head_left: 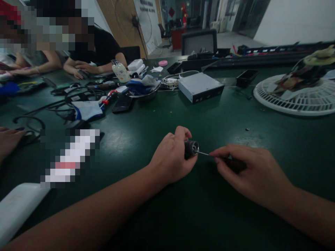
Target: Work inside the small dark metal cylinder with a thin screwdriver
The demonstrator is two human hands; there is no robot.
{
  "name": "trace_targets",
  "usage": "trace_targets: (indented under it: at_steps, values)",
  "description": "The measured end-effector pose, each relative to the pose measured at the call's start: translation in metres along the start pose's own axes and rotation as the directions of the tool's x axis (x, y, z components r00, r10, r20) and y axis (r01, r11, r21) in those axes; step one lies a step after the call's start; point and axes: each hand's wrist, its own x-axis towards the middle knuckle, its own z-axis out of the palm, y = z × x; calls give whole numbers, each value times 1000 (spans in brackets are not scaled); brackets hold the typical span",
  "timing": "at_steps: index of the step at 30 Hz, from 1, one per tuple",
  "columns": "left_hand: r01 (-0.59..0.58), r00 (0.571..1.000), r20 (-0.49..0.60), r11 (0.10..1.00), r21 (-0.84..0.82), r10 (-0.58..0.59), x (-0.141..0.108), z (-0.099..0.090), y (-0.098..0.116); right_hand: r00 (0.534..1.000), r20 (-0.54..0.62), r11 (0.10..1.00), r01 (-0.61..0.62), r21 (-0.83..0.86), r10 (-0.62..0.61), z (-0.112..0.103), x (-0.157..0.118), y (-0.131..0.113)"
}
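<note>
My left hand [174,157] is wrapped round a dark cylindrical part [192,147], whose open round end faces right. Between the thumb and fingers of my right hand [248,167] is a thin screwdriver [204,153] with a dark handle. Its metal shaft points left, and the tip meets the open end of the cylinder; whether it touches something inside is too small to tell. A small dark ring-like piece [247,129] lies on the green table [146,132] beyond my right hand.
A silver disc drive [201,85] and a metal bowl [146,94] with blue-white cloth stand farther back. At the right lies a white fan grille [293,99]. Cables [59,101], a black phone [122,104] and a white object [22,198] are on the left. People sit at the back left.
</note>
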Motion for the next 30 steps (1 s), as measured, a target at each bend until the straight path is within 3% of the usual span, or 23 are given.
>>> trace_targets:
  at_steps: [4,12,23,30]
  values:
    - [39,999,-2,999,-8,-39,0,-3,3,998,-37,998,-59,-32,58,0,0,1]
    - [-90,996,9,996,17,90,3,-5,2,1000,-13,999,23,28,-23,2,2,2]
    - [-92,996,9,996,10,92,-3,-12,6,997,-24,998,-68,2,68,0,2,-5]
    - [-63,997,52,997,-38,65,-3,-12,0,999,-4,998,49,39,-48,1,5,-9]
